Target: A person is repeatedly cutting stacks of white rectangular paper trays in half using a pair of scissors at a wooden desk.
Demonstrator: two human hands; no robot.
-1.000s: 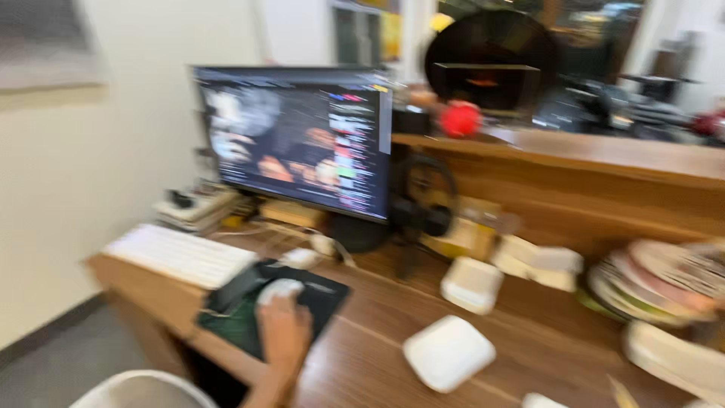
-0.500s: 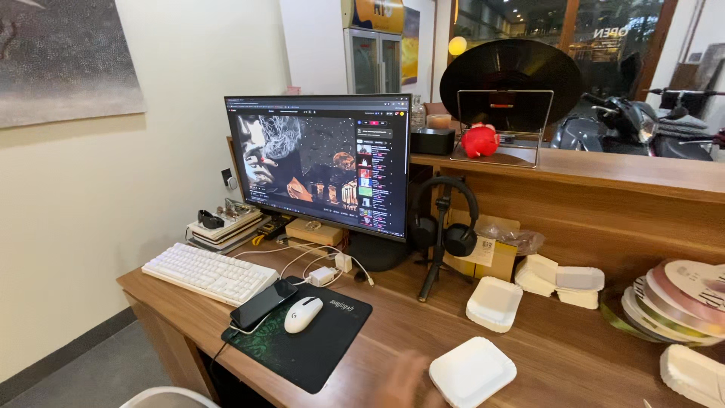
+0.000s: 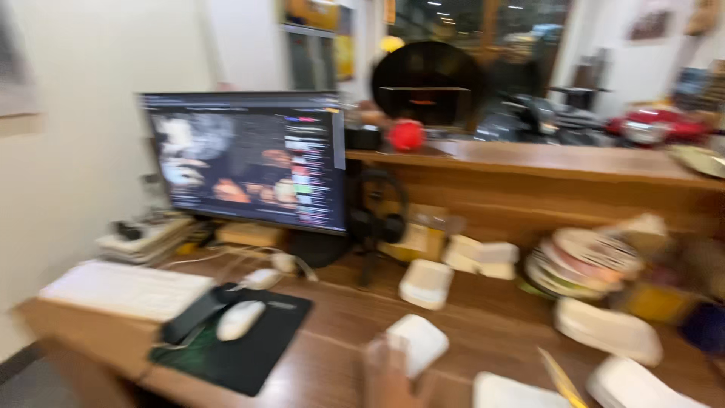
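1. Several white clamshell boxes lie shut on the wooden desk (image 3: 483, 317), so nothing inside them shows; one box (image 3: 417, 341) sits just beyond the hand (image 3: 389, 374).
2. That hand rises blurred at the bottom edge, its side unclear; whether its fingers are apart or closed cannot be told. It is near the box, contact uncertain.
3. To the left lie a white mouse (image 3: 240, 319) on a dark mat (image 3: 249, 355), a keyboard (image 3: 124, 289) and a lit monitor (image 3: 245, 159). Headphones (image 3: 377, 215) hang on a stand; plates (image 3: 581, 261) are stacked to the right.
4. Compared with half a second ago, the view has swung right and blurred, and the hand now shows more.
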